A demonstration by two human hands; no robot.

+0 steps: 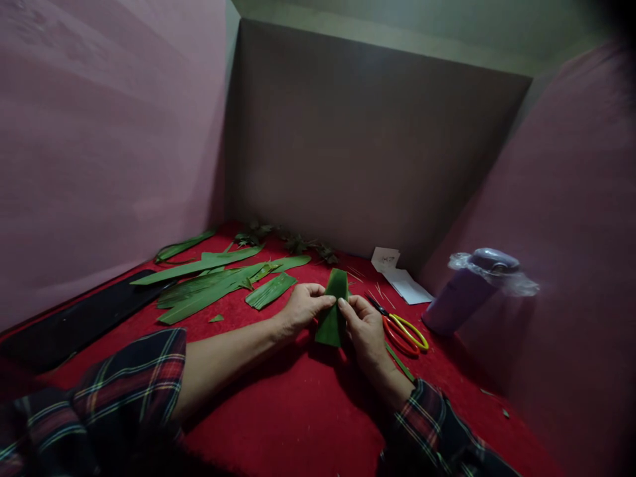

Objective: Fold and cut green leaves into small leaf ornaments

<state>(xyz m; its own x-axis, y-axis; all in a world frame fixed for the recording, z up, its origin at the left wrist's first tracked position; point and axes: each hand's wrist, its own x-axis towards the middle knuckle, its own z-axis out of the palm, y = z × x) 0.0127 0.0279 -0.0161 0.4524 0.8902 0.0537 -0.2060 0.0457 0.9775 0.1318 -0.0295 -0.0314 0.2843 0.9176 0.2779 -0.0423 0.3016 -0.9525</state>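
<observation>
Your left hand (302, 310) and right hand (365, 328) both pinch one green leaf piece (328, 328), left of the scissors (405, 331). Right of the scissors stands a lidded purple tumbler (458, 303), clear plastic (521, 285) around its top, contents hidden; long leaves (209, 295) lie well left.

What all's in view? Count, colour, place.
held leaf: 1, green, centre
cut leaf: 1, green, left of centre
long leaves: several, green, left
sprigs: several, green, back
scissors: 1, red/yellow handles, right
leaf strip: 1, green, near scissors
sticks: several, pale, beyond scissors
papers: 2+, white, back right
container: 1, purple, right
plastic: 1, clear, container top
slab: 1, black, left
tabletop: 1, red, underneath
walls: 3, pink/grey, around
left hand: 1, bare, held leaf's left
right hand: 1, bare, held leaf's right
sleeves: 2, plaid, foreground
</observation>
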